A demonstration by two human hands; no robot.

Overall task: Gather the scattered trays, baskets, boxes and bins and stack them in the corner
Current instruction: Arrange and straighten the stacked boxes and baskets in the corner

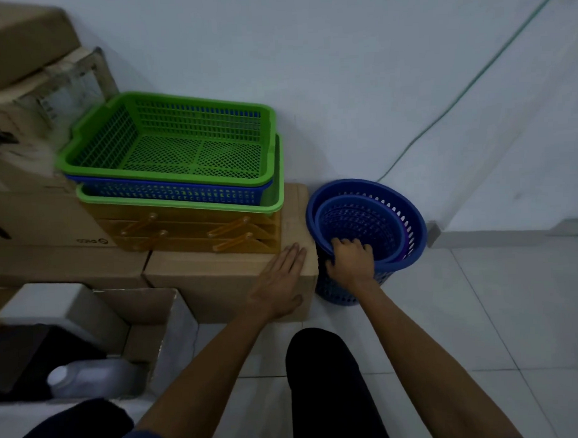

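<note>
Our left hand (278,281) lies flat, fingers straight, on the brown cardboard box (218,287). Our right hand (349,261) curls its fingers over the near rim of the smaller round blue plastic basket (360,223). That basket is nested in the round blue perforated plastic bin (412,224), which stands on the tiled floor (481,310) just beside the box. Behind the left hand, an amber translucent plastic case (190,232) carries the green mesh plastic tray (167,147), stacked on a blue mesh tray (168,192).
</note>
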